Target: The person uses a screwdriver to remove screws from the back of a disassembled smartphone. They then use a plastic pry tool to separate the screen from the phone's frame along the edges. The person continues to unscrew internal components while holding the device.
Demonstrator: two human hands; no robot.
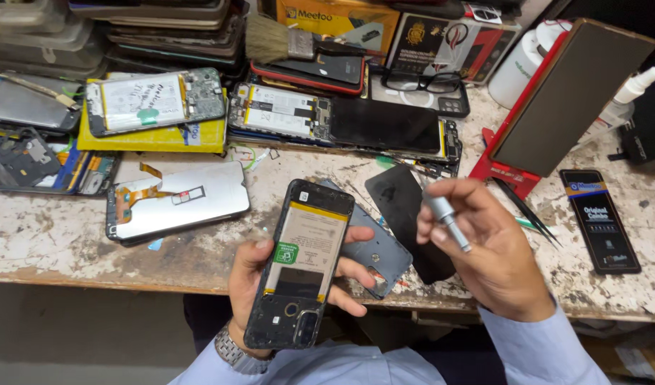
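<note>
Being gripped in the left hand (270, 285) is an opened phone (299, 264), back cover off, its battery and black frame facing up; the fingers (352, 274) are wrapped around its right edge while the thumb is pressing on the left edge. The phone is being held just above the near edge of the surface (49, 242), roughly at its middle. A metal watch (234, 353) is being worn on that wrist.

A small silver screwdriver (445, 217) is being pinched in the right hand (491, 249), the fingers closed tightly around its handle, with the tip pointing down and to the right. This hand is being held just right of the phone, well apart from it.

A grey back cover (381, 249) is lying under the phone, near the front edge, and a black cover (406, 207) is resting beside it. To the left, a detached screen panel (177, 199) with an orange flex cable is lying face down. Along the far edge, more opened phones (156, 100), a brush (270, 39) and spectacles (420, 82) are being kept. Toward the right edge, a red stand (505, 171), black tweezers (527, 210) and a flat black packet (600, 221) are lying.
</note>
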